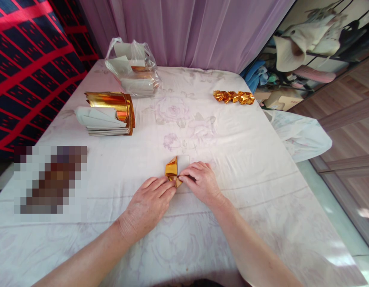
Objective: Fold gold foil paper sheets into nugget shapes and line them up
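A small, partly folded sheet of gold foil paper (171, 167) lies on the table in front of me, its white back showing on the right. My left hand (153, 199) rests palm down at its lower left edge, fingers together and fingertips holding the paper against the cloth. From the other side, my right hand (202, 181) pinches the paper's lower fold between thumb and fingers. The fingertips cover part of the lower corner. Farther off at the right lies a row of crumpled-looking folded gold foil pieces (234, 97).
A curled stack of gold foil sheets (112, 115) with white backs stands at the left. Behind it is a clear plastic bag (133, 71) of similar sheets. A blurred patch (53, 179) hides something at the left. The flowered tablecloth (247, 159) ends beside a white bag (307, 133).
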Demonstrator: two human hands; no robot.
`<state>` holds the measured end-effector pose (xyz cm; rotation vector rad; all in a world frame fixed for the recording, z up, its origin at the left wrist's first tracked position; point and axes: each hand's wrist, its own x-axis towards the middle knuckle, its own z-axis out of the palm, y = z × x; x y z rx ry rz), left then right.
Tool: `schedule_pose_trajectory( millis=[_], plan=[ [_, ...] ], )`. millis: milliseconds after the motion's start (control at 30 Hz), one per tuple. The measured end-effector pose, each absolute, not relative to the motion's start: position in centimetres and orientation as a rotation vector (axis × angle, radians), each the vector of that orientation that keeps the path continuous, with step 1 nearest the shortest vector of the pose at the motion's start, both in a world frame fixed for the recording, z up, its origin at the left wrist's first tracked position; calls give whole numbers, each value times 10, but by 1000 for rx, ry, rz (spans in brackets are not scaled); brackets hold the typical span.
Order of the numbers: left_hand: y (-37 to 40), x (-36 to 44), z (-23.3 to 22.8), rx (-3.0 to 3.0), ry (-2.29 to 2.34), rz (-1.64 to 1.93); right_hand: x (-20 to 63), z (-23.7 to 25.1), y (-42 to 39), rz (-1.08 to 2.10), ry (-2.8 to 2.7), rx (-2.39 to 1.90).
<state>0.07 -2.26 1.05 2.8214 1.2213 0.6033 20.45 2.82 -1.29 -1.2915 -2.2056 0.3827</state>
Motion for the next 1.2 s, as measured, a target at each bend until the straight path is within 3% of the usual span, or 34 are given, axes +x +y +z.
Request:
schedule_pose_trajectory(
  millis=[1200],
  plan=[
    [-24, 5, 9, 2853, 1296, 500, 203, -9, 26, 414, -2216, -1341]
  ],
)
